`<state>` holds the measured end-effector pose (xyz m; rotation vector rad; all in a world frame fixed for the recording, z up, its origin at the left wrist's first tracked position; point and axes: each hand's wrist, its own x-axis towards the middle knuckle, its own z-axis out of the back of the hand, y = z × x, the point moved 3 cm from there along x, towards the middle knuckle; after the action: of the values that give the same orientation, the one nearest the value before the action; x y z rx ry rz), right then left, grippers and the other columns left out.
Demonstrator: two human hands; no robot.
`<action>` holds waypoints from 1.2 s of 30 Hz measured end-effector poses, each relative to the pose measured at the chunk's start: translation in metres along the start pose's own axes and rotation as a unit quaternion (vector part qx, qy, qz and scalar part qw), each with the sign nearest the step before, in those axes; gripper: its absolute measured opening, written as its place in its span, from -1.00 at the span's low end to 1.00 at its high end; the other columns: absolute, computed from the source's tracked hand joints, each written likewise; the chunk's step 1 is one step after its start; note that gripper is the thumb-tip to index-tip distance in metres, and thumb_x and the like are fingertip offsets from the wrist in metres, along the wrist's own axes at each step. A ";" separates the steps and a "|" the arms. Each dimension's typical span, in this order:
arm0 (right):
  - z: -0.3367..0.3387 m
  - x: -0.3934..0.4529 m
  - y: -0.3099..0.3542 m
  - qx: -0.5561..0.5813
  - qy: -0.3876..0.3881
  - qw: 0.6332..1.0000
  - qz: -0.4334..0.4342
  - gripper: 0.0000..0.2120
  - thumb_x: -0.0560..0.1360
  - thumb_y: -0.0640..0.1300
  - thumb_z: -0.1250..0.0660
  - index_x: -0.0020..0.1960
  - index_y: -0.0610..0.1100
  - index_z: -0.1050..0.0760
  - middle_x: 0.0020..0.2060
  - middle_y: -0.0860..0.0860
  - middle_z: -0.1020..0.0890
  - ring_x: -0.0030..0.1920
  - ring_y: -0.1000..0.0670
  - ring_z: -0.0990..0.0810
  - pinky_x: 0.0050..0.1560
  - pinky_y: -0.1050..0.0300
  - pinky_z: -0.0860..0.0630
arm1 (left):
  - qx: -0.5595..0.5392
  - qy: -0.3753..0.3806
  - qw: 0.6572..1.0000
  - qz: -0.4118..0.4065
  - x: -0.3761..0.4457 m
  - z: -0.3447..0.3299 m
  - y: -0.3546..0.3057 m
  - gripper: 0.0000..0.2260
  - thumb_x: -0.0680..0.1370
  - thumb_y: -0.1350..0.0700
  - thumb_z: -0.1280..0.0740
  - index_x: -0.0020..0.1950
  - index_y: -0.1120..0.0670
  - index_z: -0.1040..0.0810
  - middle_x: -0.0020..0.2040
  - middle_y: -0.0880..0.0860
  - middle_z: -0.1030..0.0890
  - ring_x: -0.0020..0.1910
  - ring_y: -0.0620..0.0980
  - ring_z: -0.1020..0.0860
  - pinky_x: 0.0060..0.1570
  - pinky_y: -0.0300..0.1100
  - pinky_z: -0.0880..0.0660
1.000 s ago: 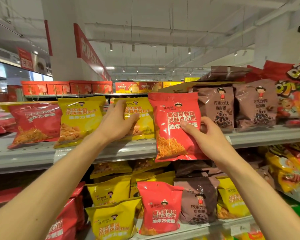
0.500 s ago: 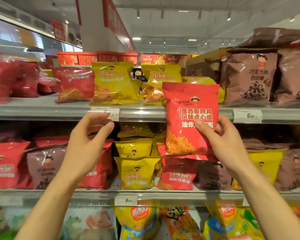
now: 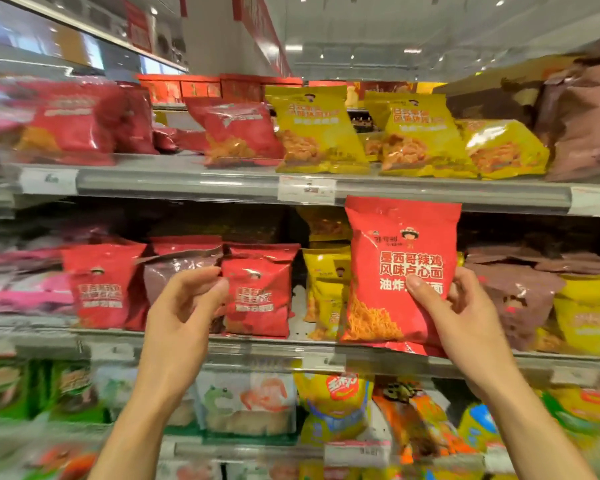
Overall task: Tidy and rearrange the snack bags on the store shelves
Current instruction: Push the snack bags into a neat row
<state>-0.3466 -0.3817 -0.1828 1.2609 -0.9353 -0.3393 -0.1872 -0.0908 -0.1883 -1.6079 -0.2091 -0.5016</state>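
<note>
The right hand (image 3: pixel 465 317) grips a glossy red plastic snack bag (image 3: pixel 400 271) upright, thumb across its front, fingers curled behind, just before the middle shelf's front edge (image 3: pixel 257 348). The left hand (image 3: pixel 184 306) holds nothing, its fingers loosely bent near a smaller red bag (image 3: pixel 257 292) standing on that shelf.

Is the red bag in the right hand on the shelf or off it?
Off it: the right hand holds the red bag upright before the middle shelf.
</note>
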 end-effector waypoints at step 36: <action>-0.273 0.015 0.125 -0.008 -0.036 0.996 0.075 -0.41 0.36 0.26 -0.49 0.27 -0.01 -0.48 0.08 0.06 -0.72 0.03 0.11 -0.72 0.02 0.12 -0.63 | 0.151 0.051 0.960 -0.231 0.225 0.174 -0.067 -0.90 0.61 0.06 -0.39 0.12 -0.05 -0.60 0.05 -0.14 -0.63 0.05 -0.21 -0.60 0.08 -0.30 -0.54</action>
<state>-0.1642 -0.1728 -0.0656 1.1619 -1.0802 -0.2741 0.0170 0.0510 -0.0346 -1.2258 -0.5647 -0.8660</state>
